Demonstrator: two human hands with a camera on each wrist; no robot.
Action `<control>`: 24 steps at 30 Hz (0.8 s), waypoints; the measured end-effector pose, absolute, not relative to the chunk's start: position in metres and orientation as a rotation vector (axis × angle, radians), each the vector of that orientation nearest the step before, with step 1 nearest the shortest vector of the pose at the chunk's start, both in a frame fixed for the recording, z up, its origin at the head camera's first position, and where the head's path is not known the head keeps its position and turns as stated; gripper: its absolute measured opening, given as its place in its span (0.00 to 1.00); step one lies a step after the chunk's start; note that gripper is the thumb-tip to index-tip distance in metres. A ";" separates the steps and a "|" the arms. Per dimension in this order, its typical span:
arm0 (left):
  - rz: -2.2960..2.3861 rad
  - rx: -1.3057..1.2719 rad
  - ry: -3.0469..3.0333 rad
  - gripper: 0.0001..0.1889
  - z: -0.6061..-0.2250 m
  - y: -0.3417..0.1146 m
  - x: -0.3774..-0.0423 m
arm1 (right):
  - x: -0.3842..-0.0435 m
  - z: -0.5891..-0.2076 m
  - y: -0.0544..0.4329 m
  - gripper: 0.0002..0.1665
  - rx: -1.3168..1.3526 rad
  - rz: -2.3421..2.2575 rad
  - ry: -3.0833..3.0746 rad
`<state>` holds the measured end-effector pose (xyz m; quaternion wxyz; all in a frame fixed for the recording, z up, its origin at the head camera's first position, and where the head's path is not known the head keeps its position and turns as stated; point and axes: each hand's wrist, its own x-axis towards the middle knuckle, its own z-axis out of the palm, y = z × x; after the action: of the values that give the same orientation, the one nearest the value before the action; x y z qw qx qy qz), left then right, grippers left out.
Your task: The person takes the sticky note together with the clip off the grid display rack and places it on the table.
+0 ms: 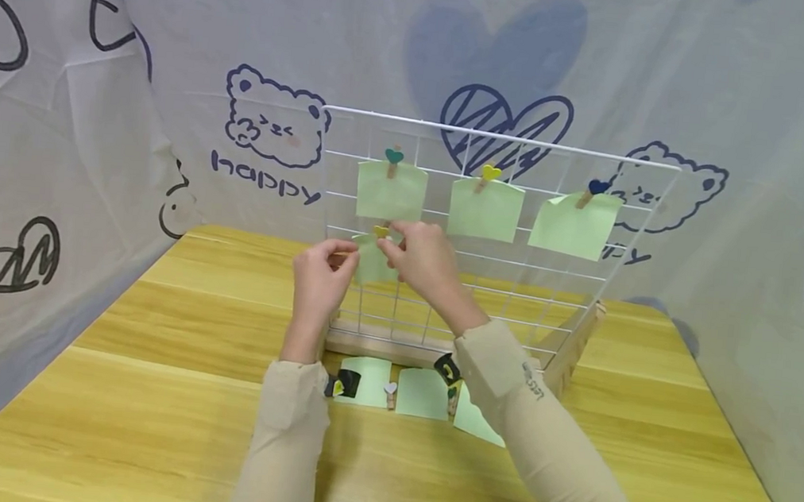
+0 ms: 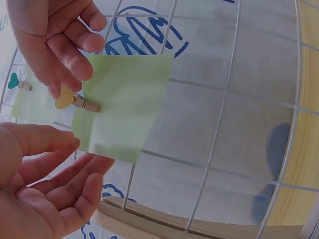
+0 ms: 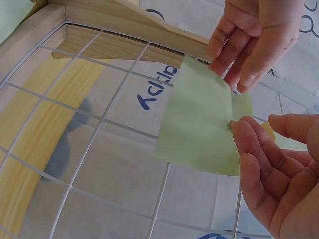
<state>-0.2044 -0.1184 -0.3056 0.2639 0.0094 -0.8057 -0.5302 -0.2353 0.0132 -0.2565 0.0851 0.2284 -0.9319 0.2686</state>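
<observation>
A pale green paper note [image 1: 374,263] hangs against the white wire grid [image 1: 515,265], under the top row's left note. A small wooden clothespin with a yellow heart [image 2: 85,103] sits on the note's top edge. My right hand [image 1: 428,261] pinches the clothespin by its heart end, thumb and index finger on either side of the yellow heart [image 3: 268,130]. With the left hand [image 1: 324,278] I hold the note's left edge between thumb and fingers; in the right wrist view that left hand [image 3: 261,42] has its thumb in front and other fingers behind the paper.
Three more green notes hang above, on clothespins with a teal heart [image 1: 393,156], a yellow heart [image 1: 491,173] and a dark blue heart [image 1: 598,188]. Before the grid's wooden base [image 1: 386,348], green notes [image 1: 422,393] and a white-heart clothespin [image 1: 390,394] lie on the wooden table [image 1: 144,412].
</observation>
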 end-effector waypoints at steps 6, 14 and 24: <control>-1.501 0.084 -2.206 0.09 -0.307 -0.118 -0.207 | -0.238 -0.256 0.012 0.15 0.671 0.803 -2.776; -1.542 0.120 -2.251 0.10 -0.306 -0.116 -0.207 | -0.241 -0.251 0.010 0.13 0.653 0.789 -2.743; -1.534 0.096 -2.253 0.10 -0.306 -0.118 -0.206 | -0.244 -0.248 0.008 0.10 0.617 0.804 -2.748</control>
<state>-0.2063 -0.1181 -0.3060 0.2058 0.0346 -0.8084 -0.5504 -0.2439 0.0077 -0.2477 0.1063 0.2095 -0.9329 0.2729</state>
